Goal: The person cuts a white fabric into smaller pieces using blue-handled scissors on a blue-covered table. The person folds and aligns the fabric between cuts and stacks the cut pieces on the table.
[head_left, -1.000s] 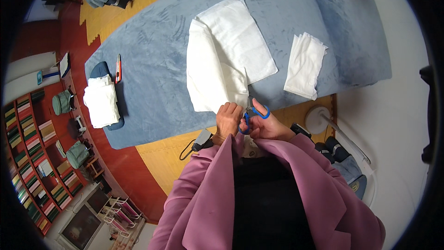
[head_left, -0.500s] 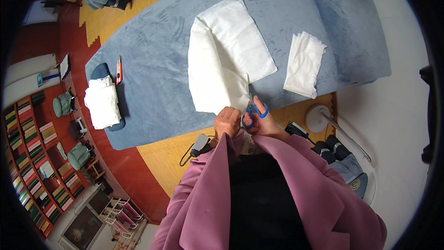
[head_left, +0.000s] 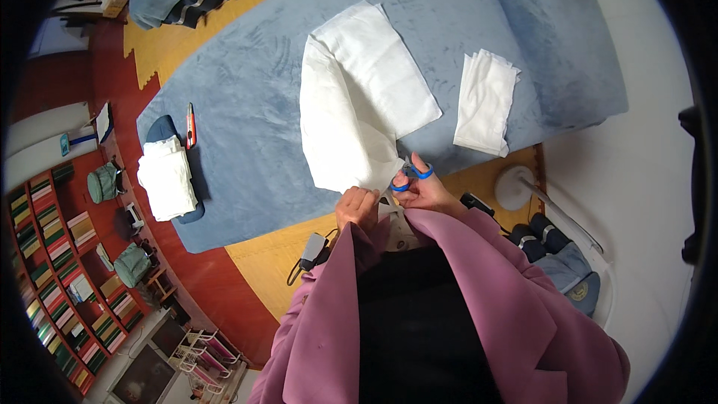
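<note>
A large white cloth (head_left: 336, 127) lies partly folded over itself on the blue-covered table (head_left: 247, 142), its near edge lifted at the table's front. My left hand (head_left: 358, 206) is closed on that near edge. Just right of it, my right hand (head_left: 426, 191) grips blue-handled scissors (head_left: 411, 173), thumb and fingers in the loops. The scissors' blades are at the cloth's near right corner; how far they reach into the fabric is hard to make out. To the right lies a smaller stack of white cloth pieces (head_left: 485, 105).
At the table's left end, a folded white cloth pile (head_left: 167, 179) rests on a dark blue item (head_left: 161, 129), beside a red utility knife (head_left: 191, 126). A lamp (head_left: 516, 187) stands beyond the near right edge. Bookshelves (head_left: 63, 269) stand at far left.
My left hand has shifted slightly left and down, away from the scissors, with the cloth edge. The scissors' handles have drawn a little closer together and tilted.
</note>
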Demonstrator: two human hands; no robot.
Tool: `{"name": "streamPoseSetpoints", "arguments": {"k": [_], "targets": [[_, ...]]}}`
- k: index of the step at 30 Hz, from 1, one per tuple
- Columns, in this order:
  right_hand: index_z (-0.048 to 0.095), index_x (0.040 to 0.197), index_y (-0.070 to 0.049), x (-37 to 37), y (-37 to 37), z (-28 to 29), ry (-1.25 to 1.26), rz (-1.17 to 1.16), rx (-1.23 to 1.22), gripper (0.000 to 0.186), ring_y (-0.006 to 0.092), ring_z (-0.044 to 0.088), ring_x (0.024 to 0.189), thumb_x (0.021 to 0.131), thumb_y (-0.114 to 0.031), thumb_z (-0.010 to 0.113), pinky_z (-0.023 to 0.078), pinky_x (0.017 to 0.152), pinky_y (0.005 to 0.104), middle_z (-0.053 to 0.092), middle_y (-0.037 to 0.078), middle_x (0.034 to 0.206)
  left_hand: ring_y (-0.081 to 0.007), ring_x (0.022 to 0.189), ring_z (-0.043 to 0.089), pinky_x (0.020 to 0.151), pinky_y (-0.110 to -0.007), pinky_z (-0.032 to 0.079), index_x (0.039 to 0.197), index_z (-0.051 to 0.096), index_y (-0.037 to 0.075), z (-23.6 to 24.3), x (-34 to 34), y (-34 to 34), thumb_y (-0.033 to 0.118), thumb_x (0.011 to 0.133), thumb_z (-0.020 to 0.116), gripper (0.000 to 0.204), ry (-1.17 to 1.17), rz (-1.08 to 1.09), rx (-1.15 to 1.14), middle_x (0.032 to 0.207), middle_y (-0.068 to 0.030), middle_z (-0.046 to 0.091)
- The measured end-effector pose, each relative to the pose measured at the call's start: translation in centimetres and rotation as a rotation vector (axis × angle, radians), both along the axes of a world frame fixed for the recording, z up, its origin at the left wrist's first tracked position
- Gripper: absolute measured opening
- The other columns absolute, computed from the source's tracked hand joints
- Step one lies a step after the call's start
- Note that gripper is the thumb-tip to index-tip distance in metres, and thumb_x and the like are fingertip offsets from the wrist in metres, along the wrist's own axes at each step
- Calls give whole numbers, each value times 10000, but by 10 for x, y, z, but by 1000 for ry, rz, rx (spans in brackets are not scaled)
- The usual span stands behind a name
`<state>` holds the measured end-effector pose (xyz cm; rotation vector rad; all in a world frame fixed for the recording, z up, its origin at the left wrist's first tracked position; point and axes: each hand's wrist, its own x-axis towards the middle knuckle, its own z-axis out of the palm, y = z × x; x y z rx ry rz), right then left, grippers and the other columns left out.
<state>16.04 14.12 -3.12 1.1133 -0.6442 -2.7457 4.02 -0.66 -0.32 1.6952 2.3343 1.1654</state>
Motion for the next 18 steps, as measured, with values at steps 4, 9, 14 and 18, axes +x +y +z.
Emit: {"name": "streamPoseSetpoints", "arguments": {"k": [4,9,14,18], "targets": [[520,1065,-31,3,6,8,-75,-12,-140,675,181,535,766,795,-612,733,364,538,235,584,99,910,-271,636,583,556,-374,471,827,663,49,1,-6,-1,-40,640,715,213,20,20,36,703,-75,591],[506,1133,13,-1,3,0,-123,-38,-214,747,231,573,870,781,-597,754,397,561,251,571,137,989,-279,633,590,561,-381,473,828,678,63,5,-3,-9,-47,659,698,202,-17,-2,24,718,-81,607],[521,895,-39,18,33,-38,-328,-381,-31,530,163,469,616,893,-552,654,325,482,266,532,71,737,-284,643,574,565,-396,460,884,686,88,25,-21,-43,44,712,657,180,15,38,-498,714,-81,574],[540,850,-82,50,77,-37,-355,-218,296,519,119,480,604,921,-593,595,290,453,231,514,30,684,-326,683,531,631,-412,440,905,638,24,39,-44,-77,12,745,677,164,-56,324,-30,754,-139,548]]}}
